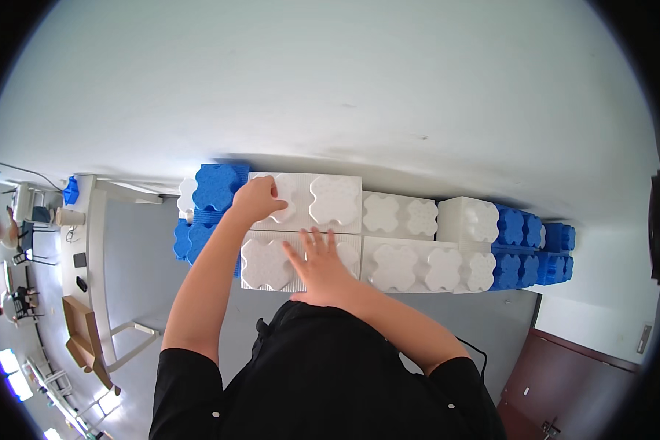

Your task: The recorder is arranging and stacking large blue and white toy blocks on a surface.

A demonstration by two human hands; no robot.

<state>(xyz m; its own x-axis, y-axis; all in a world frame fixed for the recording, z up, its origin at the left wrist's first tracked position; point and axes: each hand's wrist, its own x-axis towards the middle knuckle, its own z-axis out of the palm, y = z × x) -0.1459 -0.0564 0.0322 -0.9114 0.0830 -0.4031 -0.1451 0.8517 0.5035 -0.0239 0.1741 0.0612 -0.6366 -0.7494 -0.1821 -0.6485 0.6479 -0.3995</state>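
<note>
View from above onto a wall of large moulded foam building blocks with clover-shaped studs, standing against a pale plaster wall [345, 81]. Landmark: the white two-stud foam block [323, 200] in the rear row of the top course.

The left hand [257, 199] rests on the left stud of this white block, fingers curled over the stud's edge; its grip is partly closed over the stud, though whether it truly clasps the block cannot be told. The right hand [321, 265] lies just in front of the landmark, flat and palm down with fingers spread, on a ribbed white two-stud foam block [271, 265] in the near row; its grip is fully open and encloses nothing.

To the right of the landmark the two rows continue as further white studded blocks [403, 242], then end in a group of blue studded foam blocks [528, 246]. Immediately left of the landmark stands a blue studded foam block [214, 187], touching it, with more blue blocks [187, 240] below and in front.

Far left of the landmark, well apart, a long white desk [94, 242] carries a paper cup [70, 217] and small dark items. In front of the landmark, the person's black shirt [323, 381] fills the lower field.
</note>
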